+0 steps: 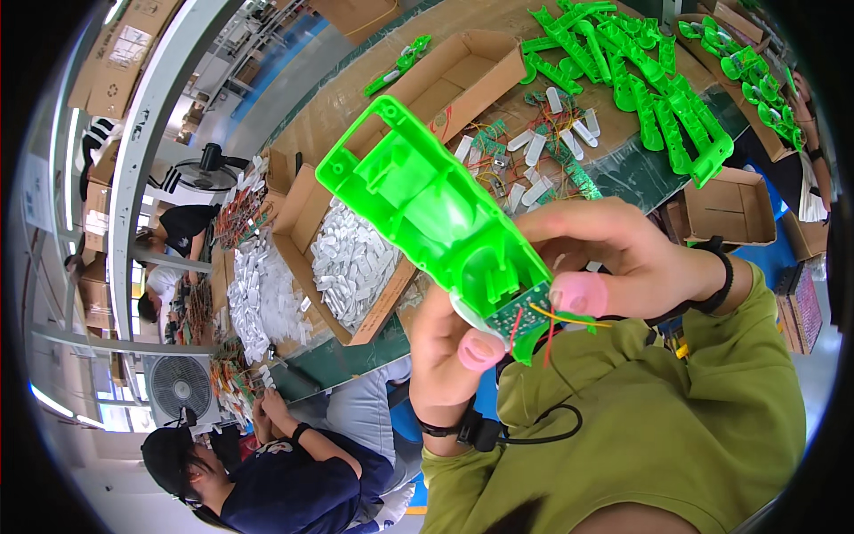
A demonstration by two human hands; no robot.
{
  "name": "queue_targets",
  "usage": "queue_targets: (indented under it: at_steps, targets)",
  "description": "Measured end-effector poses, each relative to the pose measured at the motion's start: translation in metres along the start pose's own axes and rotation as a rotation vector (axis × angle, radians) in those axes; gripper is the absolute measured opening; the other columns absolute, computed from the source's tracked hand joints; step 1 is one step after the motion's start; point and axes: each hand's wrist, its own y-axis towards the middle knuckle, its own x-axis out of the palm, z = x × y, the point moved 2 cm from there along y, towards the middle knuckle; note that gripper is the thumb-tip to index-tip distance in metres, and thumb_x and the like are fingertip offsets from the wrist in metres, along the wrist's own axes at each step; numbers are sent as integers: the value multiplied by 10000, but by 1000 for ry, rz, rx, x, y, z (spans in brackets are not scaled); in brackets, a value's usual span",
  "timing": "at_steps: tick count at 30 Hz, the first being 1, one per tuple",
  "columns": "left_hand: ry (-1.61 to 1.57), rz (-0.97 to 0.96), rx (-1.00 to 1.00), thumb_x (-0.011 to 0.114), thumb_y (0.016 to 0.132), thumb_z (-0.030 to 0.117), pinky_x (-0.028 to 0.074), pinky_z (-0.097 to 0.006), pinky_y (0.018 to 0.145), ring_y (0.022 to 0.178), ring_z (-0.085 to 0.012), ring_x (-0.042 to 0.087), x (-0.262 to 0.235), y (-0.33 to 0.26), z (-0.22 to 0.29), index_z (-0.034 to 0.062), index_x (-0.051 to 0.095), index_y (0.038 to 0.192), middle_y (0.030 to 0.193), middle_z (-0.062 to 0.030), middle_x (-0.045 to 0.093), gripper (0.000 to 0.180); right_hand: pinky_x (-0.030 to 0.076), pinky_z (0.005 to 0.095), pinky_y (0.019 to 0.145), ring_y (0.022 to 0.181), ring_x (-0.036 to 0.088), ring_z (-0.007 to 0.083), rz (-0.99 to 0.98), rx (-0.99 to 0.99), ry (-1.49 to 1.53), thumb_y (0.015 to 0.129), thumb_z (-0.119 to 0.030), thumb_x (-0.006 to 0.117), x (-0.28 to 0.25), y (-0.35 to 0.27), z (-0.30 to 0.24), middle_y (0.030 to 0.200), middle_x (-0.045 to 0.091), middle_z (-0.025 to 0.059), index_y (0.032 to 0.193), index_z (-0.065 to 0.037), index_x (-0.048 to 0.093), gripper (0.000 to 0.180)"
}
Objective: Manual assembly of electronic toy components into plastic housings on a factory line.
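**Both hands clamped on green shell, held up above the counter**

I see my left hand [445, 343] and right hand [614, 258] close together, both gripping one bright green plastic housing [427, 200]. It sits raised in mid-frame, tilted, open side toward me, long end pointing up-left. Left thumb presses at its lower end, right fingers wrap the lower right edge. A small green circuit board [516, 313] with red and yellow wires [556, 319] sits at that lower end, between my thumbs. Pink finger cots on both thumbs. Black wristbands on both wrists, olive sleeves.

Room: the housing is in free air, nothing touching it but my hands. The counter [498, 22] below is crowded; its near edge runs diagonally under my hands. Little bare surface shows, mostly a strip at the far top.

Containers: an open cardboard box [307, 218] just left of the housing is packed with small white plastic parts [351, 258]. More white parts lie heaped loose left of it. A second cardboard box [467, 67] behind the housing looks mostly bare inside, one wired piece visible. A small brown box [729, 209] at right shows nothing inside. A pile of green housings [640, 80] lies top right, with loose white parts and wired boards beside it.

Another person [267, 463] works at lower left, a floor fan [182, 387] nearby.
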Motion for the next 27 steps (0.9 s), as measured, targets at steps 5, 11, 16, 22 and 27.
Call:
queue_targets:
  at_steps: [5,11,16,22,27]
  targets:
    - [19,62,-2,607,760,341,375,-311,850,978,-172,495,1,7,-4,-21,404,1156,1088,-99,502,574,423,272,777,945,487,133,103,76,255,838,-209,513,7,0,14,1044,509,96,1170,6,399,412]
    - [40,127,-7,656,712,363,384,-315,849,969,-184,509,1,6,0,-34,414,1139,1087,-107,508,631,400,292,818,953,492,163,124,102,265,810,-248,542,-1,-1,9,1055,501,98,1232,-20,332,524]
    - [53,14,134,675,637,448,434,-384,802,935,-262,534,2,12,-1,-55,412,1126,1086,-150,501,749,401,306,827,963,513,172,-342,9,-148,815,-227,522,0,-23,33,1004,540,130,1235,-32,305,511]
    - [227,341,269,622,707,439,518,-381,631,823,-334,582,1,15,-2,-47,431,1050,934,-174,542,625,447,240,614,655,581,122,-100,516,296,838,-114,489,4,-51,12,754,601,96,1217,-8,324,427]
    - [357,546,226,453,780,466,472,-301,554,693,-241,553,2,18,-11,-65,396,1066,819,-200,541,606,483,263,571,670,613,169,-41,110,117,816,-59,506,0,-55,-18,844,608,133,1122,38,459,325]
